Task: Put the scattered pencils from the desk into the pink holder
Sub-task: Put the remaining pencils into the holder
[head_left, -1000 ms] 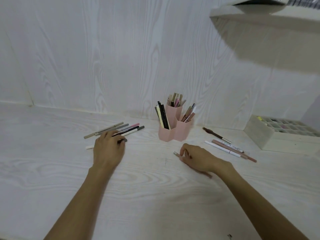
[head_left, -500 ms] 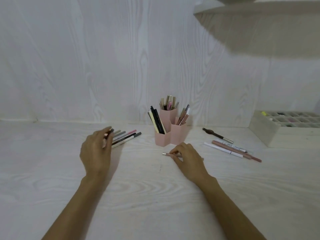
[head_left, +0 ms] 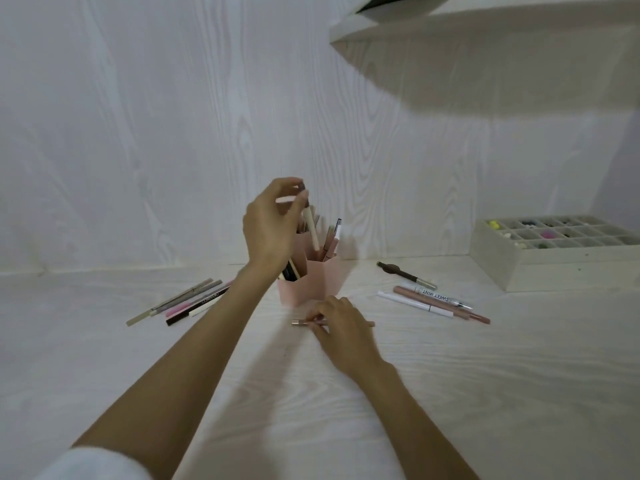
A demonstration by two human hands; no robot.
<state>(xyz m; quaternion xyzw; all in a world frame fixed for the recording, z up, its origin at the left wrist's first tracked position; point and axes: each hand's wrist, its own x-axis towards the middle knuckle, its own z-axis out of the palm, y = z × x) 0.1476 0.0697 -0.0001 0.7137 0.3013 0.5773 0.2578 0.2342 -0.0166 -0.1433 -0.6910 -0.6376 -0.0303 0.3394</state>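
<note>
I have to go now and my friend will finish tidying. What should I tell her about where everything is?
Left hand: raised over the pink holder, holding pale pencils tip-down, not dropped yet.
Right hand: on the desk, pinching one pencil in front of the holder.
Done: the holder already has many pencils.
Left: a bunch on the left, another on the right, plus those in hand.

My one camera sits on the head, looking forward and down across the tabletop (head_left: 450,393) toward the far wall (head_left: 156,133).
</note>
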